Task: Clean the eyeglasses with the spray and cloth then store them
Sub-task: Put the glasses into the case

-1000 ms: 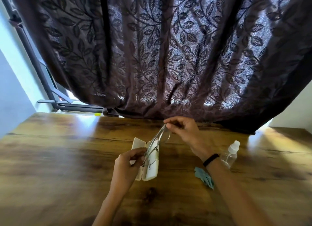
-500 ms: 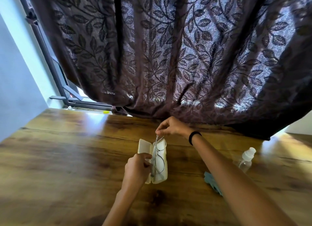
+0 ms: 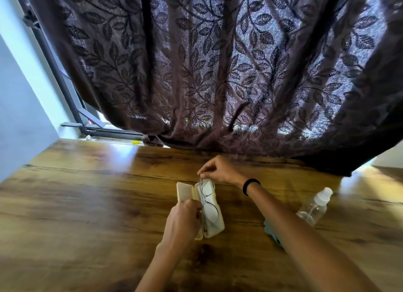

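Lowered since a moment ago, the glasses [image 3: 208,201] now lie in the open case [image 3: 216,228] instead of being held above it, and both hands have come down with them. The right hand [image 3: 220,170] reaches over from the right, wrist bent, thumb and forefinger pinched on the far end of the frame. The left hand [image 3: 183,222] is curled at the near left of the case, fingers closed on the frame's near end. One pair of glasses, one cream case, one clear spray bottle [image 3: 315,206] and one bluish cloth [image 3: 272,231] are in view; bottle and cloth sit toward the right edge of the tabletop [image 3: 87,204], the cloth partly hidden by the right forearm. The case lies near the middle of the wooden tabletop. A dark leaf-patterned curtain [image 3: 207,62] hangs over its far edge, with a window frame [image 3: 65,84] and pale wall [image 3: 19,117] at the left.
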`<state>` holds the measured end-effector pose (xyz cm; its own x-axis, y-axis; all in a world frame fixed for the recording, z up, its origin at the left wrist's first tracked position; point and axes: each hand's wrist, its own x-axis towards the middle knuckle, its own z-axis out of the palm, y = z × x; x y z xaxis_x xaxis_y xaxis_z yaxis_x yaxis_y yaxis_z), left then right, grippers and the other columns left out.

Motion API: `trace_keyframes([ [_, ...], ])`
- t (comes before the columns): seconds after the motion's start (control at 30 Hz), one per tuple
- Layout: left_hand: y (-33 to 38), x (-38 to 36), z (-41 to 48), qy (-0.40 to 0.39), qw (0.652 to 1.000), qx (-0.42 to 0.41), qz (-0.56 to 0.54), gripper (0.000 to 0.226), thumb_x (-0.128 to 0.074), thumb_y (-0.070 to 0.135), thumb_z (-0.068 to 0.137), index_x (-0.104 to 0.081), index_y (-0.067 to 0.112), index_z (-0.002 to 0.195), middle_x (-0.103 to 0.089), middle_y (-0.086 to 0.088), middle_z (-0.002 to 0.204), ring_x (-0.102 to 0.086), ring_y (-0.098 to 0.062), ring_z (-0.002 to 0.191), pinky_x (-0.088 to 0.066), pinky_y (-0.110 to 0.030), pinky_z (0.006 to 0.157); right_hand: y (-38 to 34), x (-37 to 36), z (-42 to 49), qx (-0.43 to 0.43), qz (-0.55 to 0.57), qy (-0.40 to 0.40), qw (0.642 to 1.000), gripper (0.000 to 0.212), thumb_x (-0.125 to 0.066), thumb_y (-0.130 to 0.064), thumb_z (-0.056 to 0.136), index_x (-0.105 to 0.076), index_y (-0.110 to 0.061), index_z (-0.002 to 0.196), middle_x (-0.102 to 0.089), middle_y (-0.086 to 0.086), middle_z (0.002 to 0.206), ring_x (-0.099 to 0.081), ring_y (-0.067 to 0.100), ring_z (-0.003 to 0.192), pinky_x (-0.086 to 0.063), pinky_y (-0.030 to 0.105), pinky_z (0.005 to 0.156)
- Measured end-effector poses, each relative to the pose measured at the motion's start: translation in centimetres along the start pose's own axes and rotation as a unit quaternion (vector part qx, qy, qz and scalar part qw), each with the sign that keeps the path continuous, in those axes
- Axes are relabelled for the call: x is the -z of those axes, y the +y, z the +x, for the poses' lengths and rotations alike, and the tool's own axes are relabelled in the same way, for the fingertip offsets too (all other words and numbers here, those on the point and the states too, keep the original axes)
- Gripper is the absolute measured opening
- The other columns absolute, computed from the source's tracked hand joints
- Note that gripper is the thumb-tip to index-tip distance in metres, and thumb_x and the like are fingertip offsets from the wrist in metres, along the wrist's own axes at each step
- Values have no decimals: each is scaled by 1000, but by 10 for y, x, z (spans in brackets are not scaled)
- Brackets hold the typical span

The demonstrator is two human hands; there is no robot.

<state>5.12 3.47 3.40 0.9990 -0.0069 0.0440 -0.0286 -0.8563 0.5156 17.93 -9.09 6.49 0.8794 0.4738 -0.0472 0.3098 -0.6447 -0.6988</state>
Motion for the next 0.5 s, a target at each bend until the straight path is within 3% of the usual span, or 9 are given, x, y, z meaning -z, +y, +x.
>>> trace_keyframes([
  [0.13, -1, -2, 0, -4, 1000, -10, 22, 24, -60, 15, 87, -64, 19, 110, -68, 0, 110, -64, -11, 94, -48, -16, 73, -3, -5, 3, 3, -22, -17, 1000, 15, -68, -16, 79, -72, -11, 93, -73, 5, 98, -60, 4, 82, -41, 11, 65],
  [0.23, -4, -3, 0, -16, 999, -12, 44, 25, -59, 18, 87, -62, 20, 112, -66, -1, 114, -63, -12, 100, -50, -21, 82, -4, -6, 3, 2, -43, -48, 998, 16, -67, -15, 80, -71, -9, 95, -72, 8, 102, -63, 15, 94, -50, 27, 82],
  [0.3, -4, -2, 0, -26, 998, -11, 55, 25, -59, 18, 87, -62, 20, 112, -66, -2, 114, -62, -14, 100, -51, -24, 82, -3, -8, 2, 2, -55, -58, 997, 17, -66, -16, 81, -71, -8, 96, -71, 9, 103, -63, 18, 96, -49, 30, 85],
  [0.5, -11, 3, 2, -24, 994, -56, 92, 33, -64, 20, 83, -60, 21, 115, -61, -2, 117, -53, -13, 109, -50, -25, 83, 17, -10, -13, -25, -9, -31, 999, 19, -64, -18, 83, -69, -7, 98, -70, 10, 103, -61, 15, 92, -43, 13, 67],
])
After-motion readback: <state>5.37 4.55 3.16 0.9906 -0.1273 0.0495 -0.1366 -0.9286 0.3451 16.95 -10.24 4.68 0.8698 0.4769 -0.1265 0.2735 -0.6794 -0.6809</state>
